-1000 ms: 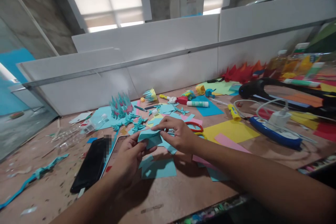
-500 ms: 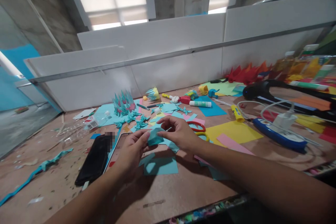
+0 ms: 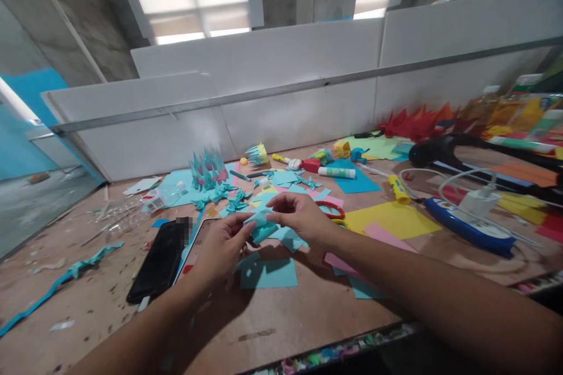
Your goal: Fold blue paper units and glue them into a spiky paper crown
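Observation:
Between my two hands is a small folded piece of light-blue paper point(image 3: 263, 227), held just above the table. My left hand point(image 3: 231, 240) pinches its left side, thumb on the near face. My right hand point(image 3: 297, 220) grips the right edge with closed fingers. Below lie flat light-blue paper sheets point(image 3: 275, 274). Red- and yellow-handled scissors point(image 3: 331, 211) rest just beyond my right hand, partly hidden by it. Several folded light-blue paper pieces point(image 3: 237, 201) are scattered behind my left hand, near a spiky blue-and-pink paper piece point(image 3: 209, 171).
Left of my hands lie a black phone point(image 3: 159, 261) and a second phone point(image 3: 197, 246) with a lit screen. A blue power strip point(image 3: 468, 228) with white cables, a glue stick point(image 3: 336, 172) and yellow paper point(image 3: 396, 220) are on the right. A white partition point(image 3: 299, 108) stands behind.
The folded light-blue paper has tilted and turned in my fingers, its shape looking flatter and wider. Both hands stay nearly in place, and the whole view has shifted slightly.

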Motion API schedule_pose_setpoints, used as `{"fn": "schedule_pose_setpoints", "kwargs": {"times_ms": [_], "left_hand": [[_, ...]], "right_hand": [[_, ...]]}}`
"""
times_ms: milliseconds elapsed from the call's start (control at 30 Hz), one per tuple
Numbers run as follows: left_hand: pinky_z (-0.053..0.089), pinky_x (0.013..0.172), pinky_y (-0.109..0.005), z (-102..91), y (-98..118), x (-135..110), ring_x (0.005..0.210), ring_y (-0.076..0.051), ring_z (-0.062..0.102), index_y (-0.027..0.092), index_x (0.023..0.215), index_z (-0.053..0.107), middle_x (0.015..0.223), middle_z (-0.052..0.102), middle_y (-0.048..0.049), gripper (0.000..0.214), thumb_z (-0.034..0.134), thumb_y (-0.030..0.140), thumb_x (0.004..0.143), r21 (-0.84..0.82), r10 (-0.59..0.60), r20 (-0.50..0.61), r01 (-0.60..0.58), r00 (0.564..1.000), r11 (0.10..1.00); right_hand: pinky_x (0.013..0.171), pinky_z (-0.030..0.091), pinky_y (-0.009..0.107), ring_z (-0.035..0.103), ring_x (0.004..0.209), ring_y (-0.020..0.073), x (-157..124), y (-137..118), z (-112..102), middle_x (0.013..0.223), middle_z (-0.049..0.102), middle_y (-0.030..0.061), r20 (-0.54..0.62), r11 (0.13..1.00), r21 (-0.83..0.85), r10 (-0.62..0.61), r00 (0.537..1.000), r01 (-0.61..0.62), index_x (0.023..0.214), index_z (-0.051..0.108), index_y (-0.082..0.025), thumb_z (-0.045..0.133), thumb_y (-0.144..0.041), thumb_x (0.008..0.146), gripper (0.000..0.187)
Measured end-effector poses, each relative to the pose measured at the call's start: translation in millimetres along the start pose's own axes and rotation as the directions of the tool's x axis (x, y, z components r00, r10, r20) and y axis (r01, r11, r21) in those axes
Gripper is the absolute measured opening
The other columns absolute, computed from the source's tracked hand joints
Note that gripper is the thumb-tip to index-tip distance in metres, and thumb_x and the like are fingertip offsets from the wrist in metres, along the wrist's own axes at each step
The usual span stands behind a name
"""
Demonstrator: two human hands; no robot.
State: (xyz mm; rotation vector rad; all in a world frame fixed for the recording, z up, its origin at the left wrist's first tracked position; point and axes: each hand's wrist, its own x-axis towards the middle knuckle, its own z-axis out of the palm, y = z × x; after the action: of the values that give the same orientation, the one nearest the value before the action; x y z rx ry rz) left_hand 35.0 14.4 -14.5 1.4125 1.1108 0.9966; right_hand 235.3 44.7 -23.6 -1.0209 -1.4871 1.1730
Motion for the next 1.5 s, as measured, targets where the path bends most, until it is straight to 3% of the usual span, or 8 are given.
{"fn": "schedule_pose_setpoints", "kwargs": {"times_ms": [133, 300, 467, 633, 733, 900, 1100, 1500], "left_hand": [[0.052, 0.06, -0.026, -1.2, -1.9, -2.3, 0.074, -0.02, 0.067, 0.018, 0.109, 0.074, 0.084, 0.074, -0.0055, 0.038, 0.069, 0.047, 0.085, 0.148, 0.082, -0.006, -0.08, 0.997, 0.986], [0.05, 0.076, -0.028, -2.2, 0.4, -5.7, 0.089, -0.022, 0.068, 0.022, 0.106, 0.077, 0.1, 0.077, -0.0056, 0.026, 0.063, 0.038, 0.092, 0.407, 0.274, 0.012, -0.255, 0.962, 0.877], [0.048, 0.073, -0.025, -1.4, 4.2, -4.1, 0.081, -0.018, 0.064, 0.017, 0.101, 0.076, 0.089, 0.074, -0.0041, 0.029, 0.064, 0.041, 0.09, 0.251, 0.215, 0.007, -0.209, 0.977, 0.945], [0.037, 0.047, -0.019, -0.3, 5.6, -0.7, 0.049, -0.008, 0.038, 0.014, 0.096, 0.074, 0.055, 0.049, 0.006, 0.04, 0.071, 0.051, 0.082, 0.066, 0.05, -0.045, -0.047, 0.998, 0.997], [0.039, 0.047, -0.018, -1.1, 5.0, 0.8, 0.048, -0.008, 0.038, 0.015, 0.109, 0.07, 0.058, 0.054, 0.0055, 0.049, 0.074, 0.053, 0.078, 0.006, -0.022, -0.029, 0.022, 0.999, 1.0], [0.035, 0.046, -0.018, -4.4, 1.5, 3.1, 0.047, -0.008, 0.044, 0.014, 0.118, 0.065, 0.065, 0.068, -0.0008, 0.052, 0.071, 0.051, 0.082, 0.094, 0.012, 0.02, -0.014, 1.0, 0.995], [0.039, 0.051, -0.021, -4.3, -3.9, 1.1, 0.051, -0.01, 0.048, 0.015, 0.095, 0.068, 0.056, 0.056, 0.0038, 0.041, 0.069, 0.054, 0.083, 0.112, 0.04, 0.004, -0.04, 0.999, 0.993], [0.05, 0.059, -0.023, -3.0, -1.8, 2.9, 0.06, -0.012, 0.059, 0.016, 0.088, 0.068, 0.071, 0.067, 0.0001, 0.038, 0.078, 0.05, 0.076, -0.004, -0.05, 0.022, 0.05, 0.998, 0.999]], "right_hand": [[0.064, 0.047, 0.028, 0.06, 0.069, 0.0152, -2.0, -3.5, -0.5, 0.075, 0.067, 0.0007, -0.043, 0.997, -0.075, -0.021, 0.999, 0.018, 0.086, 0.072, -0.017, 0.085, -0.037, 0.067, 0.031], [0.062, 0.044, 0.027, 0.061, 0.07, 0.016, -4.8, -8.2, -0.5, 0.074, 0.069, 0.0013, -0.017, 0.99, -0.14, -0.027, 0.999, 0.025, 0.08, 0.072, -0.017, 0.083, -0.036, 0.071, 0.024], [0.062, 0.045, 0.027, 0.061, 0.069, 0.0165, -4.3, -11.5, -1.9, 0.072, 0.069, 0.0015, 0.01, 0.994, -0.106, 0.027, 1.0, -0.026, 0.079, 0.073, -0.017, 0.082, -0.038, 0.071, 0.025], [0.06, 0.045, 0.026, 0.059, 0.064, 0.0143, -2.3, -10.5, -1.0, 0.068, 0.066, 0.0007, -0.002, 0.997, -0.036, 0.071, 0.998, -0.071, 0.076, 0.066, -0.016, 0.082, -0.042, 0.069, 0.032], [0.057, 0.046, 0.026, 0.059, 0.058, 0.0135, -0.6, -6.4, 0.2, 0.063, 0.065, 0.0, 0.017, 0.994, 0.014, 0.107, 0.994, -0.107, 0.076, 0.065, -0.015, 0.083, -0.043, 0.068, 0.034], [0.057, 0.044, 0.023, 0.059, 0.06, 0.0114, 0.3, -0.9, -0.6, 0.066, 0.067, -0.0003, -0.021, 0.996, 0.037, 0.077, 0.997, -0.077, 0.074, 0.066, -0.015, 0.085, -0.04, 0.067, 0.032], [0.058, 0.049, 0.025, 0.064, 0.06, 0.013, -2.1, -1.5, 0.8, 0.065, 0.07, -0.0016, 0.033, 0.986, 0.14, 0.088, 0.996, -0.092, 0.107, 0.071, -0.017, 0.087, -0.037, 0.069, 0.046], [0.058, 0.054, 0.025, 0.068, 0.06, 0.0144, -3.9, -2.5, 2.0, 0.07, 0.075, 0.0027, 0.065, 0.979, 0.149, 0.132, 0.989, -0.14, 0.094, 0.077, -0.015, 0.086, -0.036, 0.069, 0.034]]}}
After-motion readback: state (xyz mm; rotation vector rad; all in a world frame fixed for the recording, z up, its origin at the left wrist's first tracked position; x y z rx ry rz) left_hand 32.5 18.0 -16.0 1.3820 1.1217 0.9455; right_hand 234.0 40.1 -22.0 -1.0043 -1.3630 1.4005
